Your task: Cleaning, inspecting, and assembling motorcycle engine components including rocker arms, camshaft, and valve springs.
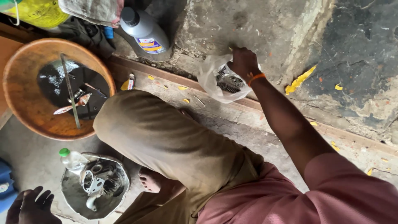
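Right hand in a plastic bag of metal parts, left hand hanging open near a grey pan.

The right hand reaches out at the end of a straight arm, an orange band at the wrist, fingers curled down into the top of a clear plastic bag lying on a wooden beam. Whether they pinch the bag or the parts inside, I cannot tell. The left hand, dark with grime, sits low with fingers spread, holding nothing, just beside a grey pan of engine pieces. An orange bowl holds dark oil.
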